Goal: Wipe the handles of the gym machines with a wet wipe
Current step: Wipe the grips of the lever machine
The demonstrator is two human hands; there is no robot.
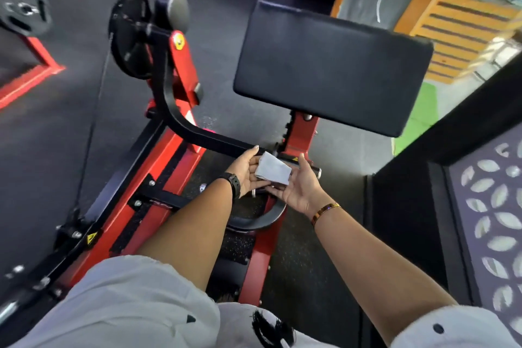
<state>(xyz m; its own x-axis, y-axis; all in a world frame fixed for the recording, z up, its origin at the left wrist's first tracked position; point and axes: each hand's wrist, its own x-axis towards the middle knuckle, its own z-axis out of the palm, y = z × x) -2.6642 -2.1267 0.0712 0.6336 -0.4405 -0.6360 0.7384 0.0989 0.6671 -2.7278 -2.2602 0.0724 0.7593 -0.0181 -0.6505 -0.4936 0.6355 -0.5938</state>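
The folded wet wipe [273,169] lies between your 2 hands above the machine's handle [315,170], just below the near edge of the black arm pad [333,65]. Your left grip [248,171] and right grip [302,188] are both spread nearly flat, fingers straight, cradling the wipe with no clear pinch on it. Expect it to be light, limp and damp, likely to unfold or slide off open fingers, so take it across the folded middle, thumb on top, before wrapping it round the bar; no wipe pack or bin shows here.
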